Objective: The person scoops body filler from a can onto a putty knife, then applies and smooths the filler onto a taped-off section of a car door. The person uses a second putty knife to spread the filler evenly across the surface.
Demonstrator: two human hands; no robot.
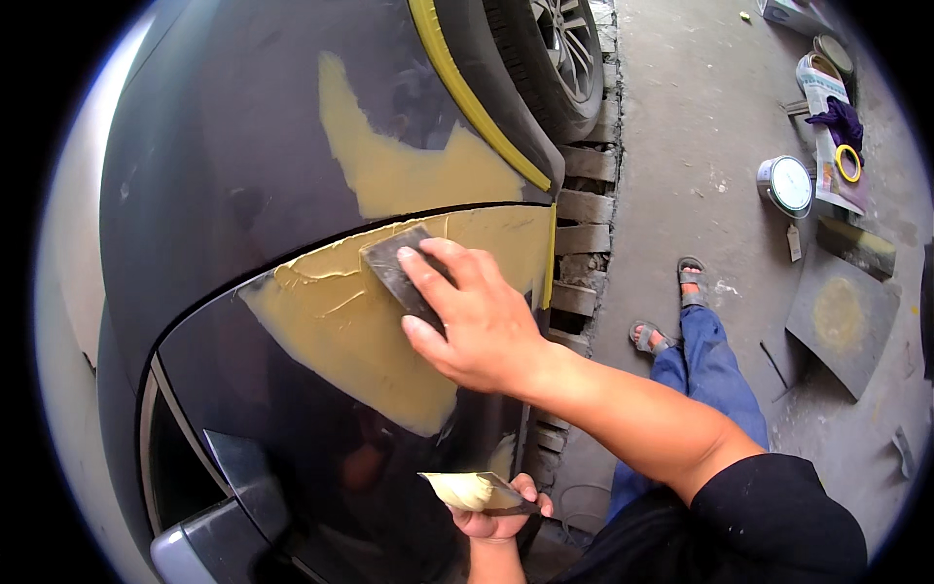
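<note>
My right hand (472, 316) presses a dark flat filler spreader (391, 265) against a dark car's door panel (214, 360). Its fingers lie on top of the spreader and the thumb along its near edge. Beneath and around it spreads yellow body filler (350, 341), with raised ridges near the panel gap. A separate smoother patch of filler (399, 180) covers part of the fender beyond the gap. Lower down, my left hand (489, 526) grips a small dark mixing plate (513, 499), which carries a pale yellow lump of filler (457, 490).
Yellow masking tape (465, 102) lines the wheel arch by the tire (535, 73). A side mirror (204, 545) juts out at lower left. Along the floor at right are a tin can (786, 187), a tape roll (849, 164), a purple cloth (839, 122) and a stained board (844, 311).
</note>
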